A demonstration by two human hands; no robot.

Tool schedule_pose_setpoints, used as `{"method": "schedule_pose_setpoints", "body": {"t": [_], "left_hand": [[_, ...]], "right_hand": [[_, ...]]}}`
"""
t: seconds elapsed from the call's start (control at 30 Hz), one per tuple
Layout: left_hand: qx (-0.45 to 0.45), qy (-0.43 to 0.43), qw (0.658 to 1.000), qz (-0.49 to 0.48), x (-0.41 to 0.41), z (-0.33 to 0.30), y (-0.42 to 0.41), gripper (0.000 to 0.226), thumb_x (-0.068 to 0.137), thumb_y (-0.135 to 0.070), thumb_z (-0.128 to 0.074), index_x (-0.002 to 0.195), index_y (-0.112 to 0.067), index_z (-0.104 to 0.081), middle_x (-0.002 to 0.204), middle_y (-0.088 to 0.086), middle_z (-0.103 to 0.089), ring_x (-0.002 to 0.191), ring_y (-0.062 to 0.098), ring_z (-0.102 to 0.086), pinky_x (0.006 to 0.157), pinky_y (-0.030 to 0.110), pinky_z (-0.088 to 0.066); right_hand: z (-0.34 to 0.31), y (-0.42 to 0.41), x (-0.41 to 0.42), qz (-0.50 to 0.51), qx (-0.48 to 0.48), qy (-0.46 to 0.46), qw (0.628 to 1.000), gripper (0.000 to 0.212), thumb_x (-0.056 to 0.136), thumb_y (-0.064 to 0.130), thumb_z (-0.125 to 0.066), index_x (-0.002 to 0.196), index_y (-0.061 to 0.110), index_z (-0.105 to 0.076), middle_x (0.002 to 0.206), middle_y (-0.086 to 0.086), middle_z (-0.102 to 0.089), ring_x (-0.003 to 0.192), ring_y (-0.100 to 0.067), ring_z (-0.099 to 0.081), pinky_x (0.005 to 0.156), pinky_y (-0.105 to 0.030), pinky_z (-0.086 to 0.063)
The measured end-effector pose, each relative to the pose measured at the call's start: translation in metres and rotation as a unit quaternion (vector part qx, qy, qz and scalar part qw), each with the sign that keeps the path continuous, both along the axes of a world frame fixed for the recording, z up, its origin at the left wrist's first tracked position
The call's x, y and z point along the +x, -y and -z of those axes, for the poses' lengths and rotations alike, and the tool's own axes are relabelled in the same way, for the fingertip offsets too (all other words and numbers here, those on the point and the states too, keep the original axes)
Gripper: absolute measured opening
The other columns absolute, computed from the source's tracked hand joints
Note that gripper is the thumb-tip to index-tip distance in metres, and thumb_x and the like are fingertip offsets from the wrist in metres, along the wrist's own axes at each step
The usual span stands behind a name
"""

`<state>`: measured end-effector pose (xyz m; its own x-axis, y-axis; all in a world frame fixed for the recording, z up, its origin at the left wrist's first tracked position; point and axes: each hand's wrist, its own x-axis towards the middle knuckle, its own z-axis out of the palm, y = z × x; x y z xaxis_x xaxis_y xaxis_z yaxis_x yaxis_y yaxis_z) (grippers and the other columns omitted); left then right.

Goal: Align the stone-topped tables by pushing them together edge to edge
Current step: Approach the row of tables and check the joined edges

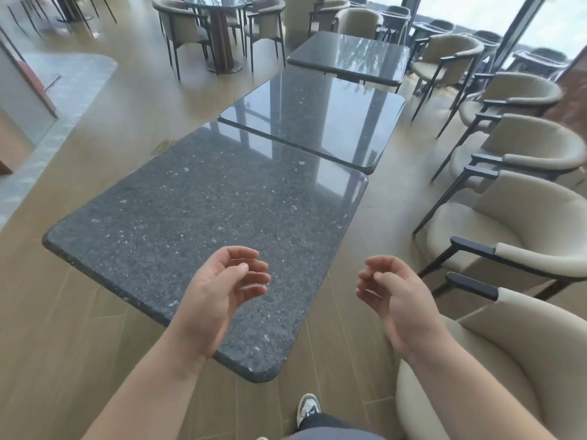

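Left hand (219,290) hangs above the near table (178,223), palm turned inward, fingers loosely curled and apart, gripping nothing. Can't tell if it touches the stone; it looks lifted clear. Right hand (392,296) mirrors it — fingers curled, slack, empty, held over the floor (95,338) just past the table's right corner.

Near table: dark speckled stone top, rounded corners, set at a slant to the camera. Its far edge meets the middle table (317,119) along most of that side, but the middle one sits shifted to the right, so the corners don't line up. Third table (352,54) is further back — whether it touches the middle one is unclear from this angle; it also looks offset.

Right side: a row of cream armchairs (521,217) with dark arms, near the tables but apart. Shoe (307,408) visible at bottom, on the floor.
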<state>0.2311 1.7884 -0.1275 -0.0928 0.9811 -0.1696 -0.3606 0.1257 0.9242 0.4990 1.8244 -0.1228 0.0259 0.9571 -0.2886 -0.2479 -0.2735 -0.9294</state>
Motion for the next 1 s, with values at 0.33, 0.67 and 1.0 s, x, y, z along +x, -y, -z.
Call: {"method": "schedule_pose_setpoints", "body": {"t": [0.33, 0.67, 1.0], "left_hand": [[0.028, -0.07, 0.997, 0.006, -0.025, -0.006, -0.01, 0.022, 0.089, -0.019, -0.053, 0.1, -0.02, -0.072, 0.098, 0.015, -0.072, 0.091, 0.03, -0.071, 0.077, 0.031, -0.059], [0.024, -0.055, 0.998, -0.007, -0.063, 0.004, -0.035, 0.021, 0.09, -0.017, -0.053, 0.102, -0.016, -0.072, 0.097, 0.017, -0.072, 0.09, 0.03, -0.071, 0.076, 0.031, -0.059], [0.049, -0.082, 0.995, -0.03, -0.265, -0.008, 0.002, 0.022, 0.09, -0.017, -0.052, 0.103, -0.017, -0.07, 0.097, 0.017, -0.071, 0.091, 0.031, -0.07, 0.077, 0.031, -0.059]], "right_hand": [[-0.011, -0.005, -0.011, 0.041, 0.035, 0.0, 0.999, 0.03, 0.095, -0.009, -0.039, 0.095, 0.008, -0.063, 0.076, -0.004, -0.066, 0.072, -0.019, -0.062, 0.074, -0.036, -0.054], [0.004, -0.021, -0.061, 0.025, 0.01, 0.033, 0.999, 0.03, 0.094, -0.011, -0.039, 0.097, 0.007, -0.063, 0.077, -0.003, -0.066, 0.072, -0.016, -0.063, 0.074, -0.036, -0.055], [-0.01, -0.007, -0.272, -0.036, 0.064, 0.064, 0.995, 0.028, 0.095, -0.009, -0.039, 0.103, 0.007, -0.062, 0.078, 0.001, -0.067, 0.075, -0.014, -0.064, 0.075, -0.031, -0.056]]}}
